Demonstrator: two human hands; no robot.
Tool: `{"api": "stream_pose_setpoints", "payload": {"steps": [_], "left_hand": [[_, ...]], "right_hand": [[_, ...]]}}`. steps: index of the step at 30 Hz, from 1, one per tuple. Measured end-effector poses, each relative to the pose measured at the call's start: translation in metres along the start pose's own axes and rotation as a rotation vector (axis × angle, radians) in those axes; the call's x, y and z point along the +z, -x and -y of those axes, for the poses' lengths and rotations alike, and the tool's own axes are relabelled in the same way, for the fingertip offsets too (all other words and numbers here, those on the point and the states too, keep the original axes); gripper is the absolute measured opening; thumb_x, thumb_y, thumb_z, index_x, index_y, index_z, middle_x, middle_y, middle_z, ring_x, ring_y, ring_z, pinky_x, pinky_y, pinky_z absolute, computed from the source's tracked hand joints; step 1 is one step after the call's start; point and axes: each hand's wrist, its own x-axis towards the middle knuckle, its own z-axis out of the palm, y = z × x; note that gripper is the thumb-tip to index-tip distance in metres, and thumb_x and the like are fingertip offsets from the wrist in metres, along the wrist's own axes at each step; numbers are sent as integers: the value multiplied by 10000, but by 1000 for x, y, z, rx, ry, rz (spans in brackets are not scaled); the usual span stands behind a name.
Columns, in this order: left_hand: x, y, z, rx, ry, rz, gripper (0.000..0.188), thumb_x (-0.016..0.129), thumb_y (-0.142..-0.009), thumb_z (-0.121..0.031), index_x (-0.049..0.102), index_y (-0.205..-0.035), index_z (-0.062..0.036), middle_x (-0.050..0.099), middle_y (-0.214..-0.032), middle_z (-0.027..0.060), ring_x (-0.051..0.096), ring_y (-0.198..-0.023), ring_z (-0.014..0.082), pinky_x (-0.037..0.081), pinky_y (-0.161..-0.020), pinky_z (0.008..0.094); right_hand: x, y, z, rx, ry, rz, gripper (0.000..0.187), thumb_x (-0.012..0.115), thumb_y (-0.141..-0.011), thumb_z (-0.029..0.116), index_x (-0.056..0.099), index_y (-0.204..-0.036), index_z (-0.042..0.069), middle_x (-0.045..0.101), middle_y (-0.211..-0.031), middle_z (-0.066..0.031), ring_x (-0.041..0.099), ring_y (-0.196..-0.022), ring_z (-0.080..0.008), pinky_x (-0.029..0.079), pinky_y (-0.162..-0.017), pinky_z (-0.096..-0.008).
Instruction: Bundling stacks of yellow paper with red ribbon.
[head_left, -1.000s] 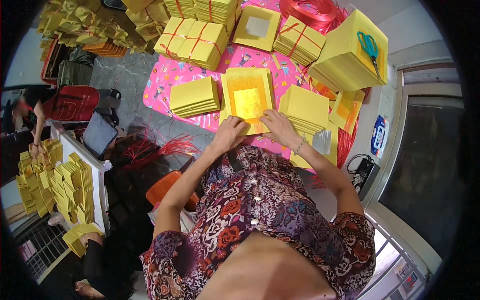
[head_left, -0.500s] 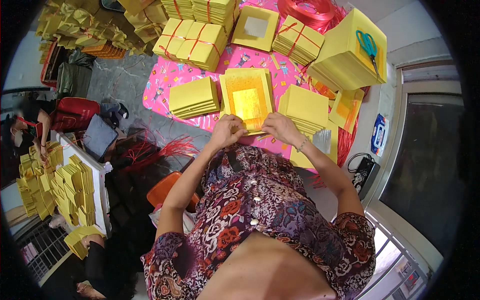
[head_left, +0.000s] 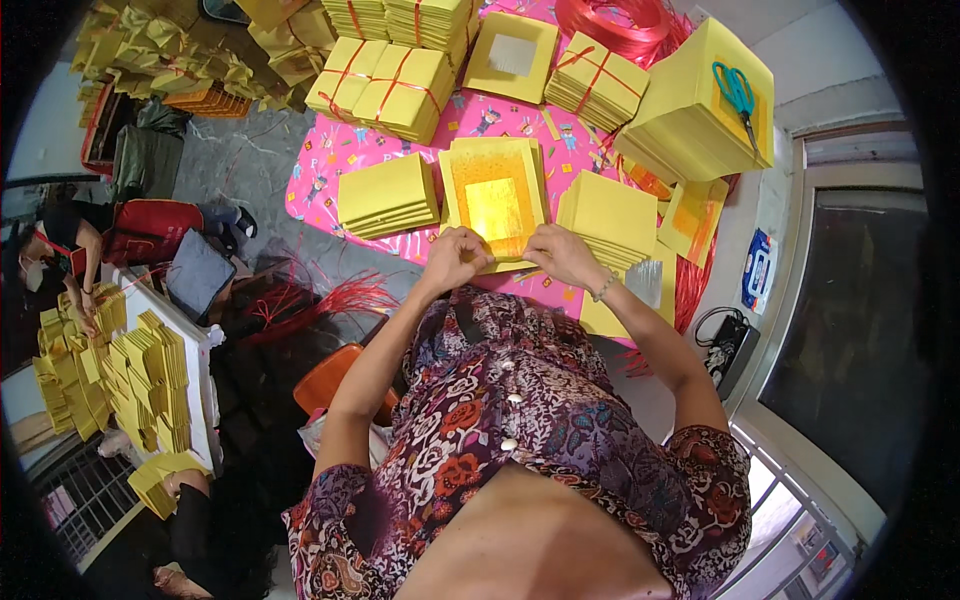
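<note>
A stack of yellow joss paper (head_left: 465, 178), its top sheet bearing an orange panel and a shiny gold square, lies before me at the near edge of the table. My left hand (head_left: 457, 260) pinches the stack's near left corner, fingers curled. At the near right corner my right hand (head_left: 562, 256), with a bracelet at the wrist, grips the edge between thumb and fingers. How many sheets the fingers hold is hidden. Left of the stack sits a plain yellow pile (head_left: 385, 192); another yellow pile (head_left: 610, 212) stands to its right, close to my right hand.
Ribbon-tied yellow bundles (head_left: 400, 88) stand at the back of the pink patterned table (head_left: 320, 170). Green-handled scissors (head_left: 735, 90) rest on a tall paper stack at the right. Red ribbon coils (head_left: 615, 25) lie behind. Other people work at a white table (head_left: 205, 370) on the left.
My hands stay at the near corners of the stack with barely any movement. At the far left, a co-worker's head has shifted slightly.
</note>
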Motion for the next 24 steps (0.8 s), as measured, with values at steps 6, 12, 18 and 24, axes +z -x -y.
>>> {"api": "stream_pose_setpoints", "payload": {"steps": [6,12,18,24], "left_hand": [[0,0,-2,-13,-20,0,108,774,-742,-200,739,-746,-98,694,-944,53,614,-927,236,468,-837,368],[2,1,1,-8,-8,-12,102,768,-746,-193,732,-750,-98,691,-922,50,617,-923,235,473,-832,364],[-3,9,-21,-34,171,-105,277,733,-764,-196,675,-990,-45,638,-1021,144,601,-996,313,476,-871,414],[-4,16,-49,397,-338,-394,512,694,-772,-141,553,-1263,-100,467,-1307,174,434,-1222,389,371,-1015,490]], "right_hand": [[0,0,-1,5,-4,8,199,640,-878,248,669,-841,54,590,-844,-86,576,-884,-291,466,-785,-409],[2,0,1,-16,8,-8,190,627,-886,229,657,-848,45,585,-842,-97,580,-865,-297,469,-785,-414],[-5,-11,9,-112,166,-98,155,597,-912,178,566,-895,27,547,-844,-130,573,-839,-329,480,-727,-429],[-43,-61,8,-31,151,-157,180,578,-925,199,520,-923,29,552,-866,-153,592,-829,-364,488,-691,-454]]}}
